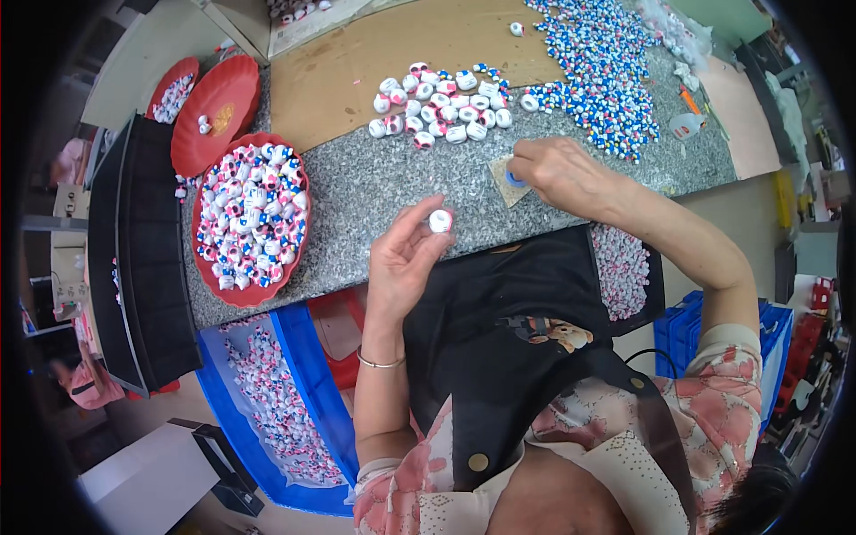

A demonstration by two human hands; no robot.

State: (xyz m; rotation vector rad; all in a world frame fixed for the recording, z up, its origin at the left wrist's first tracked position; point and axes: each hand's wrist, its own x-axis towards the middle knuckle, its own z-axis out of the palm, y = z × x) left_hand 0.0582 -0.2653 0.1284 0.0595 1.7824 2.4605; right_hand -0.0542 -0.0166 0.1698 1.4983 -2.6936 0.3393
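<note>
In the head view, the left hand [403, 263] is raised at the near edge of the counter [357, 196], a hard slab of grey speckled stone. Its thumb and fingers close narrowly on a small glossy piece [440, 221], rounded and white with a touch of pink, its ringed circular end facing up. A smooth, thin metal bracelet [381, 361] circles the wrist.

The right hand [562, 174] bends over a thin tan square [508, 193] lying on the stone. Its fingertips bunch at a blue round item [514, 179] above that square; I cannot tell whether they pinch it or only touch it.

Beyond the hands, chubby white pieces [446, 109] with pink and dark patches sit in a loose cluster, partly on flat brown cardboard [357, 62]. To their right spreads a grainy heap of tiny blue-and-white parts [606, 76]. At the left, a red oval dish [298, 234] with a scalloped rim is piled high with rounded white, pink and blue pieces. Below the counter, a blue crate [308, 361] with smooth walls holds more small pieces on a pale, crinkled liner [308, 471].
</note>
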